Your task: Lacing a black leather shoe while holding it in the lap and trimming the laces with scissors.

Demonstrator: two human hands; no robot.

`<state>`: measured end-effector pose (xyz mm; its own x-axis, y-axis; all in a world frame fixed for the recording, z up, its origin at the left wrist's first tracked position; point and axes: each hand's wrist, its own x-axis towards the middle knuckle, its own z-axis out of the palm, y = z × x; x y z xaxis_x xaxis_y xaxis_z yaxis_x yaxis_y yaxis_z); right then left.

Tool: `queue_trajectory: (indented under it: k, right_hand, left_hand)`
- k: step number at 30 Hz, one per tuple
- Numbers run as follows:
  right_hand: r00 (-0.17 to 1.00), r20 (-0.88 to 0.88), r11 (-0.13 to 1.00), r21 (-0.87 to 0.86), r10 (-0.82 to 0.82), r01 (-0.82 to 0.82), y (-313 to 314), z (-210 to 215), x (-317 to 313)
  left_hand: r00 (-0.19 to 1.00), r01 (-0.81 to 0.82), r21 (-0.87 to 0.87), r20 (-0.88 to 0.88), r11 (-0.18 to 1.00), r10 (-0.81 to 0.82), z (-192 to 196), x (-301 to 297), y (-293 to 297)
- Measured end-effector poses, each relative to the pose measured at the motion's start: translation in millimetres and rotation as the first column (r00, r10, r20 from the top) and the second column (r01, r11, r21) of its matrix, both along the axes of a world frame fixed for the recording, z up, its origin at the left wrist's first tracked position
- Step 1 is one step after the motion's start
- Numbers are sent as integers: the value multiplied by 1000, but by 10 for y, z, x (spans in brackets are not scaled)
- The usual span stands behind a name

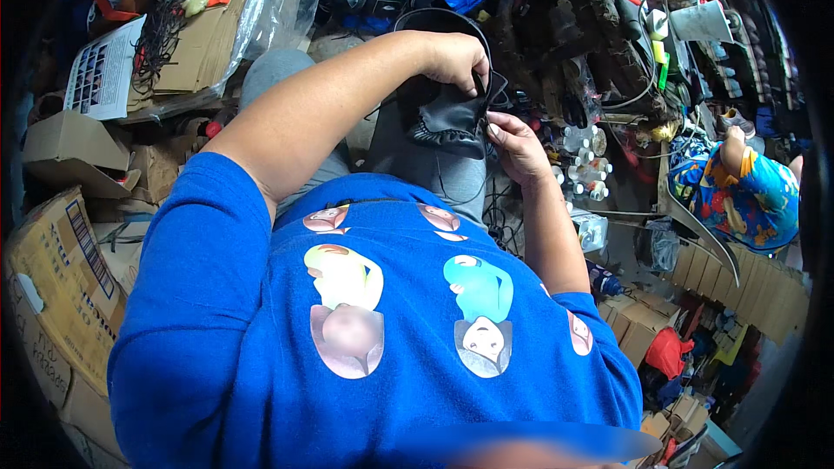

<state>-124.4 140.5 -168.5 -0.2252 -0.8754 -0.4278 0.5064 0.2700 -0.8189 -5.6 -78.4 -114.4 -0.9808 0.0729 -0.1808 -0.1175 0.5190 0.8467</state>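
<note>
A black leather shoe upper (453,122), with a row of pleats along its lower left edge, rests over my grey-trousered knee. From above, my left hand (459,61) bends its fingers down onto the leather's top edge and grips it; its fingertips are partly hidden. At the right edge of the leather, my right hand (519,146) pinches thumb and forefinger together. What lies between those fingertips is too small to make out. A thin dark thread (441,178) hangs below the leather. Just beyond my left hand shows the curved rim of a black container (443,13).
Small clear bottles (584,161) stand right of my right hand. Cardboard boxes (65,152) and a plastic-wrapped cardboard stack (204,43) lie at left. Another person in bright patterned blue clothing (738,200) is at far right. Dark cluttered racks (599,17) fill the upper right.
</note>
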Motion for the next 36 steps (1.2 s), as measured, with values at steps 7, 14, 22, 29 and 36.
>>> queue_trajectory:
  k: [7,14,22,29,36]
  right_hand:
    - [996,-59,997,-3,-73,73,-118,-8,58]
    - [881,-456,992,39,125,-120,-149,160,-78]
    - [886,-463,1000,-13,-6,0,-72,234,-74]
    - [885,-464,999,-11,41,-52,-189,235,-58]
    - [829,-556,998,36,56,-44,-438,278,88]
  left_hand:
    - [1000,-12,-175,-10,985,11,78,-40,22]
    - [1000,-22,-151,-18,988,19,-6,-46,-28]
    - [829,-513,-328,-429,794,358,88,302,179]
    - [879,-452,-402,-356,796,319,38,496,481]
    - [852,-494,-393,-398,776,341,-2,523,441]
